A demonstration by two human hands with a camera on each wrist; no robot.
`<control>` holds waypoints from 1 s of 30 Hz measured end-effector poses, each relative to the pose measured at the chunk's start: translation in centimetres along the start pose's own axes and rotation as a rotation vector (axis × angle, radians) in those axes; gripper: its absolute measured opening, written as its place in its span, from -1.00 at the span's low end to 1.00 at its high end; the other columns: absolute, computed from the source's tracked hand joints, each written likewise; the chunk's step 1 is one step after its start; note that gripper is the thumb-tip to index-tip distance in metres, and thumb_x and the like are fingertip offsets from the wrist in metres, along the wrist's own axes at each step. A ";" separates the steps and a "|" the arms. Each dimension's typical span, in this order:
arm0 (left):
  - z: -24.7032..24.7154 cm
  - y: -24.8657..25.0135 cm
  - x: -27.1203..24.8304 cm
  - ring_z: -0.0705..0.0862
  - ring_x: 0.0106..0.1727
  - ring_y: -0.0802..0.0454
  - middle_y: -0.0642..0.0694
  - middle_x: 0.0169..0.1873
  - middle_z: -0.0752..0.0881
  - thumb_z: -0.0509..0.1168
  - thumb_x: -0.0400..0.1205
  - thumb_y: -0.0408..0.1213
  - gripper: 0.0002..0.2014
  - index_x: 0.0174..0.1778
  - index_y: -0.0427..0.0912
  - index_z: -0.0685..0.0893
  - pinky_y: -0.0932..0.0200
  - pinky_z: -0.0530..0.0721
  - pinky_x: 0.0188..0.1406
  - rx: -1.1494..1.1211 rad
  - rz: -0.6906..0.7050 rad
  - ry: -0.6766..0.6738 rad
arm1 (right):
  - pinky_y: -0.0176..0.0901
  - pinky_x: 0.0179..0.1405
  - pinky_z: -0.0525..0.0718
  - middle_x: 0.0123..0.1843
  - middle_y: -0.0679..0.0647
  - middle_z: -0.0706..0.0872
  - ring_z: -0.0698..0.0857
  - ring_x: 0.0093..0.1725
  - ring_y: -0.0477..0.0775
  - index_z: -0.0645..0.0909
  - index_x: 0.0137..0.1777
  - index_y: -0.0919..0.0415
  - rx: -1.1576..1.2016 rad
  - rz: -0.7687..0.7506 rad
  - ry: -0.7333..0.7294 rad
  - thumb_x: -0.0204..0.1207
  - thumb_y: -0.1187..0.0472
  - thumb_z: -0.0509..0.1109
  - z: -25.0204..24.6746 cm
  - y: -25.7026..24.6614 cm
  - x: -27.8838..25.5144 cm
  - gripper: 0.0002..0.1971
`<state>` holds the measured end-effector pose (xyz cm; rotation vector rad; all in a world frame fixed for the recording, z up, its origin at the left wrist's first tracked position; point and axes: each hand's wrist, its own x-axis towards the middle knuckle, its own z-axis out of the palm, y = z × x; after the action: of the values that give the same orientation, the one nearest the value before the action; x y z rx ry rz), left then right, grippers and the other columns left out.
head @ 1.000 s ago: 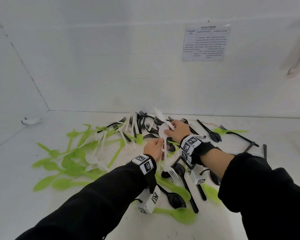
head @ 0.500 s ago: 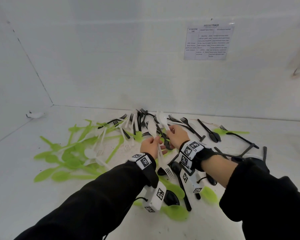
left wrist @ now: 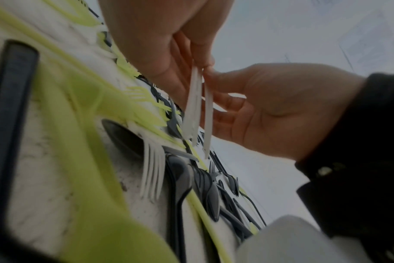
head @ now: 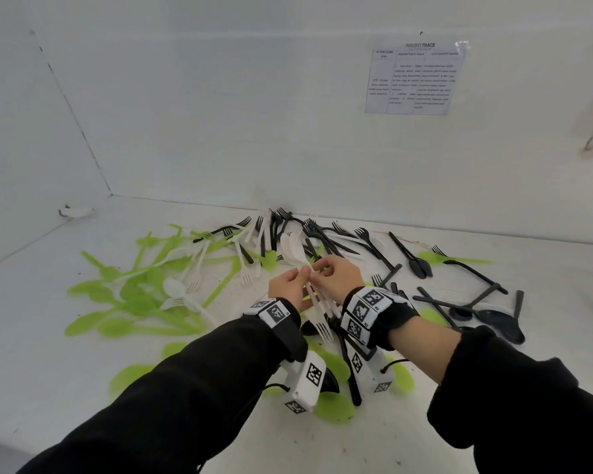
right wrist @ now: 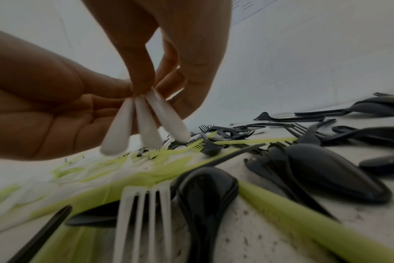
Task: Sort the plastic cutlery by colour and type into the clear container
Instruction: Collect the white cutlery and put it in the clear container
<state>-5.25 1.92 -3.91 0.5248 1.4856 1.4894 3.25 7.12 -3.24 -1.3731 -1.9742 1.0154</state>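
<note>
Both hands meet above the middle of the cutlery pile. My left hand (head: 298,278) and right hand (head: 319,268) both pinch a small bundle of white spoons (head: 293,251), bowls pointing away, handles hanging towards me. The right wrist view shows three white handles (right wrist: 144,124) fanned out below the pinching fingertips (right wrist: 142,83). The same handles (left wrist: 195,106) appear in the left wrist view, between the left hand (left wrist: 198,64) and right hand (left wrist: 214,74). A white fork (head: 324,330) lies on the table under the wrists. The clear container is in no view.
Green spoons (head: 134,295) spread over the left of the white table (head: 48,371), with white forks (head: 199,265) among them. Black forks (head: 339,241) crowd the back wall, and black spoons (head: 493,319) lie right. White walls close the left and back. A printed sheet (head: 415,80) hangs on the back wall.
The hands have drawn together. The white pieces the right hand held now lie against those in the left hand, gathered into one bundle.
</note>
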 end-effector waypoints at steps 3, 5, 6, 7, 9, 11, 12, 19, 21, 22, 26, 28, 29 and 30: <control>-0.6 0.0 0.0 0.69 -0.04 -0.18 -0.20 -0.12 0.71 0.21 0.70 -0.32 -0.89 0.07 -0.21 0.60 -0.10 0.69 0.02 -0.002 0.004 0.016 | -0.18 -0.01 0.60 -0.13 0.00 0.71 0.68 -0.02 0.04 0.67 0.14 0.18 -0.027 -0.020 -0.113 0.54 0.12 0.36 0.3 -0.5 0.1 -0.76; -1.4 0.2 0.2 0.68 -0.06 -0.20 -0.18 -0.20 0.68 0.23 0.69 -0.32 -0.95 0.02 -0.15 0.57 -0.13 0.69 0.04 0.018 0.016 0.073 | -0.08 -0.03 0.71 -0.11 0.11 0.75 0.72 -0.15 0.08 0.69 0.12 0.18 -0.004 -0.033 -0.201 0.56 0.17 0.30 0.7 -1.1 0.3 -0.78; -1.7 0.3 0.3 0.69 -0.07 -0.22 -0.21 -0.21 0.69 0.25 0.68 -0.28 -0.93 -0.02 -0.18 0.59 -0.16 0.69 0.06 0.049 0.025 0.092 | -0.09 -0.15 0.74 -0.16 0.12 0.73 0.69 -0.27 0.07 0.68 0.07 0.15 0.006 -0.022 -0.233 0.57 0.21 0.27 1.0 -1.4 0.5 -0.81; -2.1 0.3 0.6 0.71 -0.11 -0.23 -0.26 -0.21 0.71 0.27 0.65 -0.22 -0.87 -0.11 -0.21 0.61 -0.18 0.70 0.07 0.080 0.043 0.104 | -0.15 -0.29 0.72 -0.21 0.11 0.70 0.64 -0.38 0.03 0.65 0.02 0.13 0.005 0.006 -0.247 0.56 0.25 0.25 1.3 -1.8 0.8 -0.84; -3.0 0.5 1.3 0.69 -0.27 -0.18 -0.26 -0.24 0.71 0.22 0.67 -0.23 -0.80 -0.22 -0.24 0.58 -0.07 0.72 -0.13 0.122 0.067 0.127 | -0.25 -0.48 0.61 -0.24 0.08 0.64 0.56 -0.48 -0.02 0.60 0.04 0.15 -0.008 0.051 -0.230 0.53 0.33 0.24 2.0 -2.5 1.5 -0.83; -3.8 0.8 1.5 0.61 -0.40 -0.04 -0.14 -0.30 0.64 0.12 0.73 -0.34 -0.82 -0.16 -0.26 0.54 0.14 0.63 -0.41 0.109 0.054 0.127 | -0.28 -0.51 0.58 -0.23 0.06 0.60 0.55 -0.49 -0.03 0.60 0.14 0.20 -0.046 0.052 -0.255 0.53 0.33 0.25 2.6 -3.0 2.3 -0.78; -4.4 1.0 1.7 0.58 -0.42 0.00 -0.11 -0.31 0.62 0.10 0.73 -0.35 -0.82 -0.14 -0.27 0.55 0.20 0.59 -0.48 0.112 0.050 0.134 | -0.28 -0.49 0.59 -0.18 0.07 0.62 0.56 -0.47 -0.04 0.61 0.16 0.22 -0.052 0.036 -0.303 0.55 0.29 0.26 2.8 -3.4 2.6 -0.78; -7.4 2.1 3.3 0.51 -0.44 0.08 -0.10 -0.27 0.68 0.09 0.71 -0.33 -0.73 0.10 -0.36 0.66 0.29 0.51 -0.53 0.271 0.096 0.122 | -0.27 -0.42 0.60 -0.24 0.03 0.66 0.57 -0.44 -0.05 0.61 -0.01 0.19 -0.086 -0.028 -0.322 0.55 0.14 0.33 5.3 -5.4 3.8 -0.86; -8.0 2.3 3.9 0.49 -0.45 0.09 -0.16 -0.20 0.63 0.10 0.70 -0.35 -0.79 0.00 -0.32 0.64 0.31 0.47 -0.56 0.284 0.088 0.134 | -0.31 -0.51 0.55 -0.33 0.03 0.62 0.54 -0.49 -0.04 0.57 -0.15 0.19 -0.147 -0.012 -0.268 0.56 0.17 0.30 5.6 -5.6 4.1 -0.88; -8.3 2.5 4.1 0.49 -0.45 0.07 -0.18 -0.17 0.62 0.09 0.70 -0.36 -0.80 -0.06 -0.30 0.62 0.28 0.45 -0.55 0.259 0.074 0.151 | -0.35 -0.56 0.52 -0.39 0.01 0.60 0.53 -0.52 -0.06 0.56 -0.15 0.18 -0.194 -0.003 -0.273 0.57 0.21 0.28 5.8 -5.6 4.2 -0.90; -9.3 3.1 5.0 0.43 -0.52 0.04 -0.07 -0.27 0.58 0.02 0.71 -0.37 -0.78 0.17 -0.29 0.52 0.31 0.34 -0.61 0.139 0.009 0.211 | -0.52 -0.79 0.36 -0.45 -0.02 0.60 0.46 -0.79 -0.26 0.57 0.23 0.07 -0.391 0.034 -0.571 0.59 0.23 0.26 6.8 -5.5 3.7 -0.76; -9.8 3.3 5.3 0.36 -0.55 0.05 -0.05 -0.30 0.56 0.02 0.68 -0.38 -0.81 0.10 -0.27 0.52 0.33 0.28 -0.63 0.143 -0.005 0.210 | -0.54 -0.71 0.41 -0.45 -0.04 0.61 0.52 -0.72 -0.26 0.59 0.27 0.10 -0.512 0.023 -0.663 0.60 0.14 0.27 7.6 -5.8 3.2 -0.73; -10.0 3.3 5.4 0.35 -0.56 0.05 -0.06 -0.29 0.57 0.04 0.66 -0.36 -0.81 0.05 -0.26 0.54 0.32 0.27 -0.63 0.144 -0.016 0.213 | -0.49 -0.64 0.45 -0.45 -0.05 0.59 0.54 -0.64 -0.22 0.61 0.26 0.14 -0.552 0.010 -0.661 0.59 0.11 0.29 8.0 -6.0 3.1 -0.71; -10.2 3.3 5.6 0.35 -0.57 0.05 -0.08 -0.28 0.59 0.06 0.65 -0.35 -0.82 0.02 -0.26 0.56 0.32 0.27 -0.64 0.141 -0.026 0.218 | -0.45 -0.58 0.46 -0.44 -0.05 0.57 0.53 -0.57 -0.17 0.62 0.25 0.18 -0.581 -0.010 -0.646 0.57 0.10 0.32 8.3 -6.2 3.1 -0.70</control>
<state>-17.31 1.65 -4.31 0.4342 1.7701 1.4654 -7.57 6.37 -3.01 -1.4204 -2.9270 1.0046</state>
